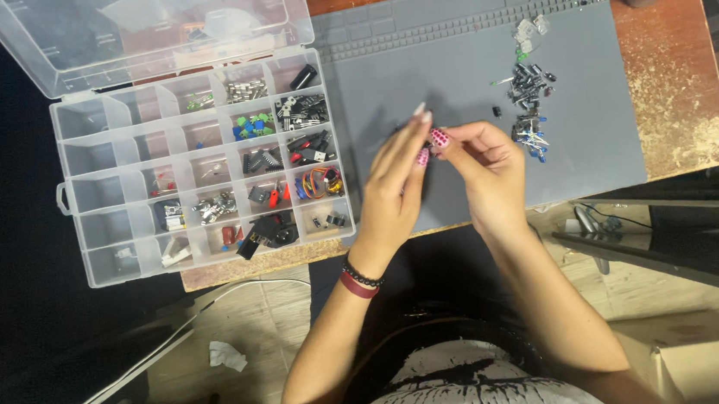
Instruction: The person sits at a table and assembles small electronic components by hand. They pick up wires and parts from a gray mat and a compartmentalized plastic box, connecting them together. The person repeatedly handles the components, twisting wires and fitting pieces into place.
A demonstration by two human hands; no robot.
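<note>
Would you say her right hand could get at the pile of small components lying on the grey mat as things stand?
Probably yes. The right hand sits just beside the pile of small components on the grey mat, with nothing between them, though its fingers seem pinched together with the left hand.

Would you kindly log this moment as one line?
hands: left hand and right hand fingertips together | over: grey mat | left: open organiser box | right: loose components

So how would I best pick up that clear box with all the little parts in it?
Grip the clear organizer box by its two short side walls, one hand on each, coming from the left and right and keeping it level. Its lid stands open, so tilting would spill the small parts from their compartments. The small handle tab on its left edge would tip it. Closing the lid first is probably safer.
</note>
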